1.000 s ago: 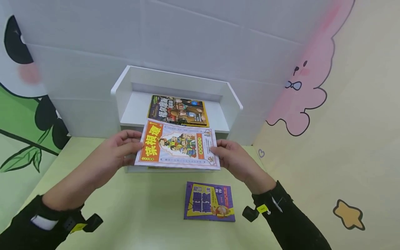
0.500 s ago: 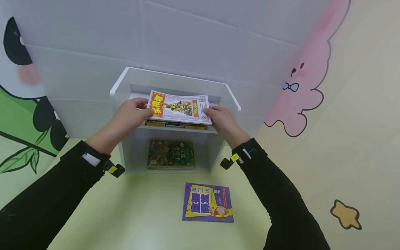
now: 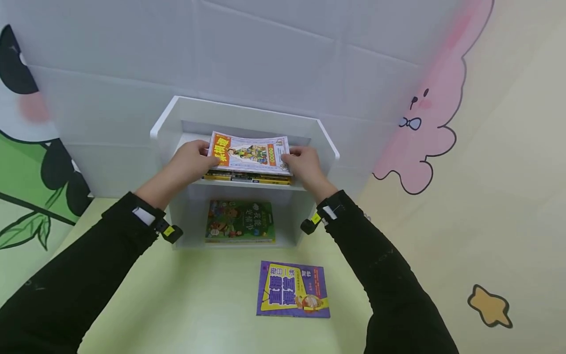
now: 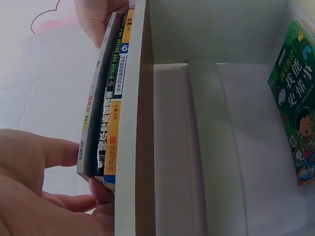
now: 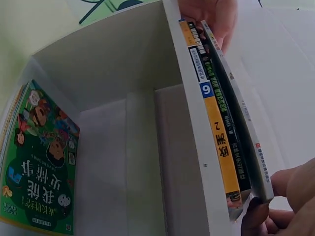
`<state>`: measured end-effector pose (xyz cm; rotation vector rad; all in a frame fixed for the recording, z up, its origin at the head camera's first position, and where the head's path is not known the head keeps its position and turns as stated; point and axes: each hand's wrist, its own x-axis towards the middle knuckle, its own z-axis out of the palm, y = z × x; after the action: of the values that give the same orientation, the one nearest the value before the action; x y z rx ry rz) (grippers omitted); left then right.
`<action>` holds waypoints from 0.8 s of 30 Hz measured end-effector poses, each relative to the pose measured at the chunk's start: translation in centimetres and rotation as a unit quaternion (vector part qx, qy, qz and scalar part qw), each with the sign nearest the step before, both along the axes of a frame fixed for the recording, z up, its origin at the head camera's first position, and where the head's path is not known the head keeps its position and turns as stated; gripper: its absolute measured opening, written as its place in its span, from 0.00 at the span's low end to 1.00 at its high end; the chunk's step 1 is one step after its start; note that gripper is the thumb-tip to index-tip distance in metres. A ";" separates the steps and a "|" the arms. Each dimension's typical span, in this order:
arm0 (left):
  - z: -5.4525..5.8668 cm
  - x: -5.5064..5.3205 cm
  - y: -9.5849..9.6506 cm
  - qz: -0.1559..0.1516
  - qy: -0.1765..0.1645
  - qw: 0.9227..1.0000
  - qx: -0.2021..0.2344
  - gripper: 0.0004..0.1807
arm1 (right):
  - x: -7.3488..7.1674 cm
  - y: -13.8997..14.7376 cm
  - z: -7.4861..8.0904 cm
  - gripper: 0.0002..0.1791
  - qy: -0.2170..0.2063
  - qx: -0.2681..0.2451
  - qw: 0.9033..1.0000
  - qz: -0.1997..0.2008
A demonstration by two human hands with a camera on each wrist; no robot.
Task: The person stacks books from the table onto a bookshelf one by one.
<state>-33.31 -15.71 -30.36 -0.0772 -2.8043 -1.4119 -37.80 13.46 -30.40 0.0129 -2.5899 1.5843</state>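
A thin white book with an orange title panel (image 3: 249, 153) lies on top of the stack on the upper shelf. My left hand (image 3: 190, 160) grips its left edge, thumb on the cover and fingers beneath. At the opposite edge, my right hand (image 3: 306, 168) pinches it the same way. Under it lie a black-spined book (image 5: 231, 142) and a yellow-spined book (image 4: 112, 128), flat on the white shelf unit (image 3: 247, 109). The wrist views show the white book's spine close above the black one, with a narrow gap at one end.
Green books (image 3: 240, 221) lie in the lower compartment. A purple and yellow book (image 3: 293, 290) lies on the pale green table (image 3: 199, 305) in front of the unit. A white panel (image 3: 265, 54) stands behind, and a painted wall (image 3: 486, 206) is at the right.
Both hands have carried the white book forward from in front of the shelf unit onto the upper stack. The lower compartment's green books came into sight. In the last half second it has settled slightly.
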 end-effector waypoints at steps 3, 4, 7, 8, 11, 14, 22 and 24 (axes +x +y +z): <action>-0.1 -0.1 0.0 0.001 0.007 1.000 -0.009 0.34 | 0.0 -0.2 -0.2 0.20 0.019 0.028 0.999 -0.001; -0.2 -0.1 0.1 0.001 0.008 1.000 -0.010 0.33 | -0.1 -0.2 -0.3 0.19 0.023 0.038 0.999 -0.002; -0.2 0.0 0.1 0.001 0.009 1.000 -0.016 0.33 | 0.0 -0.3 -0.4 0.19 0.025 0.061 0.998 -0.005; -0.2 0.0 0.1 0.002 0.009 1.000 -0.018 0.33 | 0.0 -0.4 -0.4 0.20 0.026 0.068 0.997 -0.005; -0.3 0.1 0.0 0.007 0.007 1.000 -0.025 0.35 | 0.1 -0.6 -0.5 0.20 0.032 0.097 0.995 -0.008; -0.5 -0.1 -0.1 0.011 0.012 0.999 -0.029 0.39 | 0.1 -0.6 -0.4 0.23 0.034 0.124 0.992 -0.014; -0.9 0.2 0.0 0.028 0.047 0.998 -0.028 0.42 | 0.9 0.1 0.5 0.30 0.021 0.146 0.989 -0.015; -0.6 1.0 0.2 0.033 0.071 0.997 -0.024 0.40 | 1.9 0.7 0.8 0.30 0.051 0.158 0.986 -0.003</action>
<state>-32.30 -15.48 -30.98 -0.0807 -2.7003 -1.2723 -35.90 14.13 -29.63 0.1085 -2.7258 1.1218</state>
